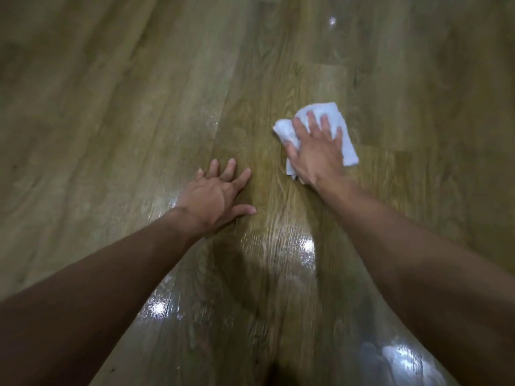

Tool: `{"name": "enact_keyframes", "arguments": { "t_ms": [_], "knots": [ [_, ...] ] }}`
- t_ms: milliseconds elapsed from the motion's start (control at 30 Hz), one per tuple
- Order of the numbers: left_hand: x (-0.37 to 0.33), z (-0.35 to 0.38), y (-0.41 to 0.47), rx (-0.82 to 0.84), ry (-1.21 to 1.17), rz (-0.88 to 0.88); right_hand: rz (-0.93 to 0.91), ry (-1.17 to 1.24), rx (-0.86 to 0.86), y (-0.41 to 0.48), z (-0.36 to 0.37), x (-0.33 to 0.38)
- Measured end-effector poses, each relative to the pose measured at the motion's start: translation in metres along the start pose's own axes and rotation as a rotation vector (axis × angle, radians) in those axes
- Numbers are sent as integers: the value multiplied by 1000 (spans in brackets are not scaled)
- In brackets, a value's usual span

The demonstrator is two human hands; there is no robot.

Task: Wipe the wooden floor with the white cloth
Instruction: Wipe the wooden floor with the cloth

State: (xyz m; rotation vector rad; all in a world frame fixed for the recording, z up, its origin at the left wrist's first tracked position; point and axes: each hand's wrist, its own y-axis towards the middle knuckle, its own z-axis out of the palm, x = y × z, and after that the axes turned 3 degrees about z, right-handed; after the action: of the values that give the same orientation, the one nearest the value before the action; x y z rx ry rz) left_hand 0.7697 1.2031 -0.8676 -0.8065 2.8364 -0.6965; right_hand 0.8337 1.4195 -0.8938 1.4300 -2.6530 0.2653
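A white cloth lies crumpled on the wooden floor right of centre. My right hand presses flat on top of it with fingers spread and straight, covering its middle. My left hand rests palm-down on the bare floor to the left and nearer to me, fingers spread, holding nothing. Both forearms reach in from the bottom corners.
The floor is brown wood-grain planks running away from me. Glossy wet-looking patches reflect lights between my arms and near the bottom right. A small bright reflection shows at the top. The picture is motion-blurred.
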Motion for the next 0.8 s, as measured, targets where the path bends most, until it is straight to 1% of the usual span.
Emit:
{"name": "enact_keyframes", "arguments": {
  "t_ms": [33,100,167,200,233,267,300,333,400,500,533,567,600,667,733,800],
  "knots": [
    [0,-2,0,2,5,15,-51,1,20,7,4,21],
    [6,-10,-3,-18,-67,29,-229,-33,52,4,11,52],
    [23,-16,-11,-160,-194,-1,-395,-61,60,-12,16,54],
    [35,-15,-17,-235,-210,-44,-468,-50,61,-20,15,46],
    [47,-12,-24,-267,-203,-100,-539,-39,63,-26,14,33],
    [58,-6,-33,-245,-200,-153,-602,-42,66,-29,13,20],
    [66,0,-41,-183,-207,-194,-635,-54,71,-28,11,9],
    [72,7,-47,-121,-213,-222,-626,-61,78,-22,11,3],
    [78,20,-52,-65,-194,-238,-498,-45,73,-4,14,18],
    [79,27,-47,-60,-191,-235,-235,-34,28,22,23,81],
    [78,27,-46,-51,-194,-240,-193,-25,45,28,26,105],
    [78,26,-45,-40,-190,-244,-197,-24,74,30,27,125],
    [78,25,-45,-31,-181,-245,-243,-36,98,28,28,141],
    [79,22,-44,-30,-165,-230,-413,-49,138,12,29,155],
    [78,16,-43,-38,-162,-206,-587,1,143,-9,25,138],
    [78,14,-42,-13,-165,-207,-698,-34,110,-19,21,104]
  ]
}}
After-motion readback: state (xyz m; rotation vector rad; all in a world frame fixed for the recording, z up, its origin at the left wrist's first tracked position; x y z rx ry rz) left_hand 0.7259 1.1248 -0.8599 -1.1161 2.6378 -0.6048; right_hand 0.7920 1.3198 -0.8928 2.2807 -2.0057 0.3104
